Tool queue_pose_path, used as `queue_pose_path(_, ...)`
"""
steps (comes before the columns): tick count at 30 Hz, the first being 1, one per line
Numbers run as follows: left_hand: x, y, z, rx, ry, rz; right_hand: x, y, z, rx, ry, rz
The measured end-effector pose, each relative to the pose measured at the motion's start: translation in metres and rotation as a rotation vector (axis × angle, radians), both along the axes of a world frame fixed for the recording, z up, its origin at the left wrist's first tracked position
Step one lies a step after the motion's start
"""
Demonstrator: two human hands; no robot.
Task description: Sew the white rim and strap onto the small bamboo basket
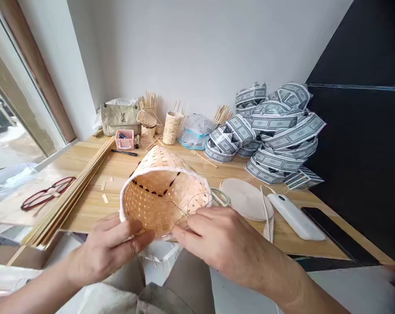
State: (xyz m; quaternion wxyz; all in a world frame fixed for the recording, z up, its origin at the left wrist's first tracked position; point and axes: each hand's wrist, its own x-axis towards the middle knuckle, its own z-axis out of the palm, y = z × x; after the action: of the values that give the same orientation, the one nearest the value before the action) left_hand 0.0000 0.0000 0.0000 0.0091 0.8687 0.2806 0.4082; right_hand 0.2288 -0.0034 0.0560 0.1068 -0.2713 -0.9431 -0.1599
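A woven bamboo basket (161,194) is tipped toward me, its open mouth facing me, with a white bound rim and dark stitching inside. My left hand (109,244) grips the near rim from below and to the left. My right hand (213,231) pinches a thin wire (187,208) at the rim, and the wire curves in loops over the basket's mouth. Both hands hold the basket above my lap, just off the near edge of the wooden table (96,218).
Beyond the basket lie a pale round disc (246,199), a white power bank (295,216) and a bundle of bamboo strips (66,196). Printed paper strips (276,135) are heaped at the back right. Red-framed glasses (49,193) rest at the left, near the window.
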Motion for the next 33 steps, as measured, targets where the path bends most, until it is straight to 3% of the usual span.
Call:
queue_pose_path(5,0.000,0.003,-0.004,-0.051,0.004,-0.012,0.001,-0.002,-0.001,-0.014,0.004,0.012)
queue_pose_path(9,0.002,0.011,0.004,-0.051,0.068,-0.121,0.004,0.007,0.001,-0.107,-0.040,0.014)
queue_pose_path(14,0.009,0.030,0.019,-0.513,0.043,-0.317,0.009,0.026,-0.001,-0.274,-0.038,0.081)
queue_pose_path(17,0.012,0.040,0.020,-0.680,0.025,-0.375,0.009,0.032,-0.005,-0.367,-0.006,0.083)
queue_pose_path(24,0.017,0.042,0.015,-0.762,-0.008,-0.428,0.010,0.032,-0.009,-0.454,0.061,0.104)
queue_pose_path(33,0.022,0.041,0.014,-0.764,-0.029,-0.394,-0.003,0.029,-0.006,-0.523,0.018,0.114)
